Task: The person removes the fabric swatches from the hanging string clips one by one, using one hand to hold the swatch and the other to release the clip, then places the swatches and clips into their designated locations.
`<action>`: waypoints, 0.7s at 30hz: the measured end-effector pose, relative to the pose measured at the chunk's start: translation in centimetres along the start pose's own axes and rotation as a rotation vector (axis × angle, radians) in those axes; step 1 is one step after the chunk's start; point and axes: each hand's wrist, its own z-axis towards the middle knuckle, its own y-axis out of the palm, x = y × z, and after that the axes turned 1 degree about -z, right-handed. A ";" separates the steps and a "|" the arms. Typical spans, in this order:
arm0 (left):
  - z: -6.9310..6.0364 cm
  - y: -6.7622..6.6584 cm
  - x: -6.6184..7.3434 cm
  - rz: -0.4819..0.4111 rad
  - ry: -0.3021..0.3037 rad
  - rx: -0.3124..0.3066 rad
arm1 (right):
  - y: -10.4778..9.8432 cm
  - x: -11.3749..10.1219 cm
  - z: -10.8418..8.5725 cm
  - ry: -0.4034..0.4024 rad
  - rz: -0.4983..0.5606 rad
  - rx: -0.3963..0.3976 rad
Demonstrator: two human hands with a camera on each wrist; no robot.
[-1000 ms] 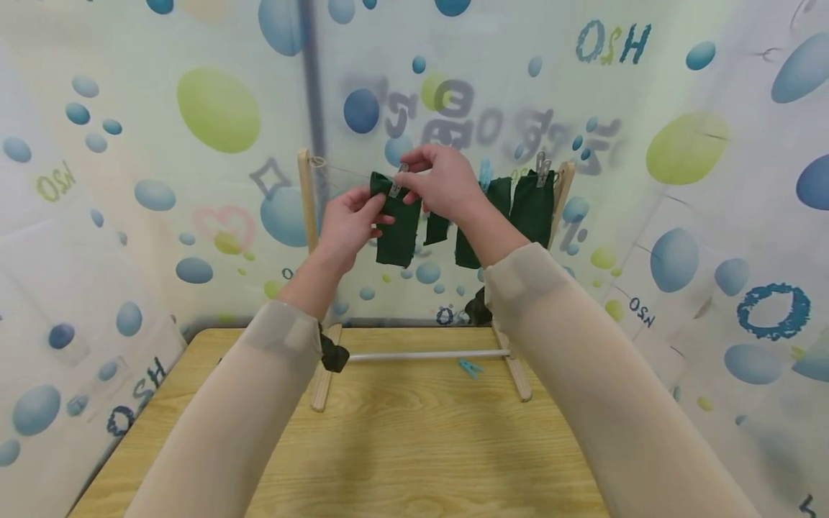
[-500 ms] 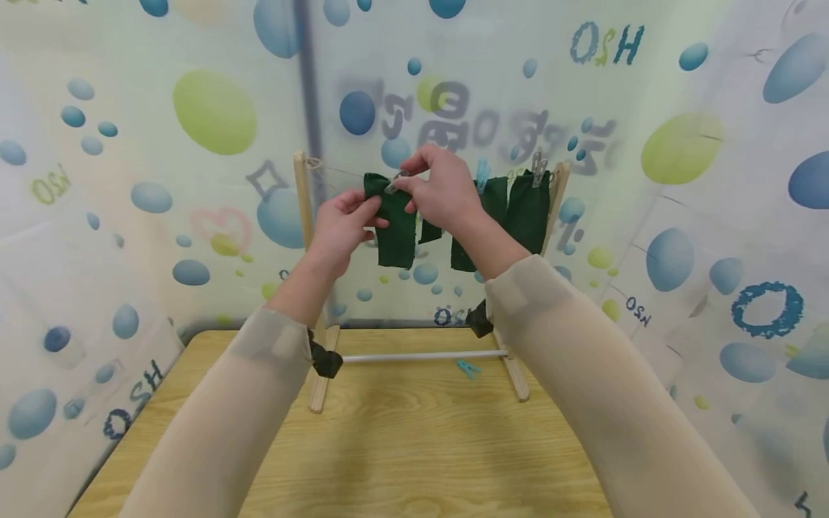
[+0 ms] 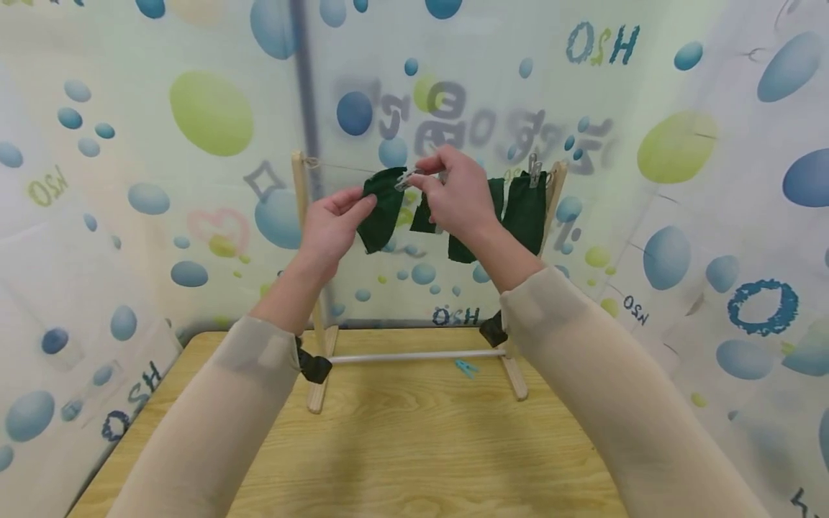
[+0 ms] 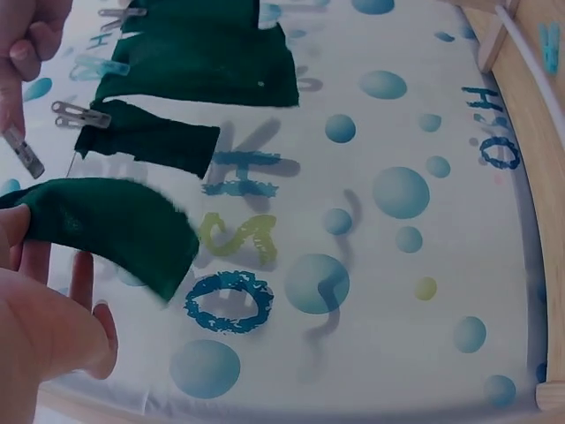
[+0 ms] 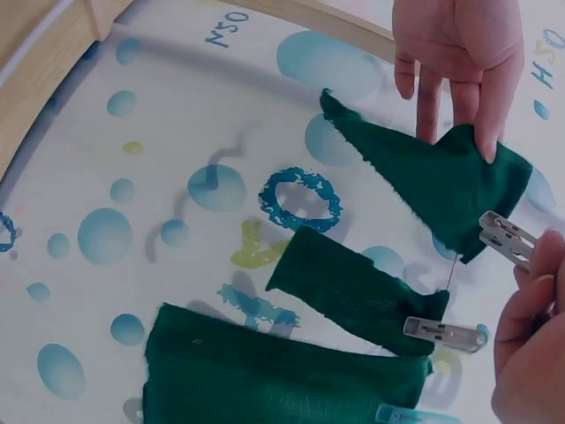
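Note:
My left hand [image 3: 327, 230] pinches a dark green cloth [image 3: 378, 219] between thumb and fingers at its left edge, and the cloth hangs tilted. My right hand [image 3: 461, 191] pinches a greyish clothespin [image 5: 508, 237] by its handle end. The pin's tip lies near the cloth's upper right corner; in the left wrist view it appears apart from the cloth, while the right wrist view overlaps them. Beside it a smaller green cloth [image 5: 353, 287] hangs from the string [image 3: 343, 167] by another clear clothespin [image 5: 440, 334].
Further green cloths [image 3: 526, 212] hang at the right of the wooden rack [image 3: 299, 194], held by clear and blue clothespins. A white rod [image 3: 414, 356] joins the rack's feet. One blue clothespin [image 3: 466, 368] lies on the wood-grain table [image 3: 388, 446]. A patterned curtain [image 3: 214, 111] surrounds it.
The clothespin has shifted right and up with my right hand, away from the string. The left cloth, earlier hanging straight, now tilts, its lower end swung left. My left hand has moved slightly left.

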 end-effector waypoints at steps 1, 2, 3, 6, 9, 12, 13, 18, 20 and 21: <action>-0.1 -0.1 0.1 0.008 0.000 0.000 | -0.1 0.2 -0.2 0.002 0.005 0.003; -0.3 -0.2 0.1 0.018 -0.003 -0.001 | -0.2 0.3 -0.4 0.006 0.013 0.004; -0.5 -0.3 0.1 0.024 -0.006 -0.004 | -0.4 0.5 -0.6 0.009 0.013 0.006; -1.0 -0.5 0.2 0.004 -0.028 -0.022 | -0.8 1.2 -1.4 0.025 0.007 0.002; -1.5 -0.7 0.1 -0.043 -0.051 -0.047 | -1.2 2.1 -2.4 0.045 0.020 -0.015; -2.1 -1.1 -0.1 -0.063 -0.074 -0.064 | -1.5 2.9 -3.3 0.065 0.048 -0.032; -2.3 -1.3 -0.1 -0.066 -0.084 -0.071 | -1.6 3.2 -3.6 0.073 0.058 -0.038; -3.3 -2.3 -0.7 -0.066 -0.156 -0.091 | -1.9 5.0 -5.6 0.113 0.116 -0.058; -3.7 -2.7 -0.9 -0.063 -0.185 -0.098 | -2.0 5.8 -6.6 0.134 0.148 -0.066; -4.0 -2.9 -1.0 -0.054 -0.198 -0.102 | -2.1 6.3 -7.0 0.141 0.162 -0.070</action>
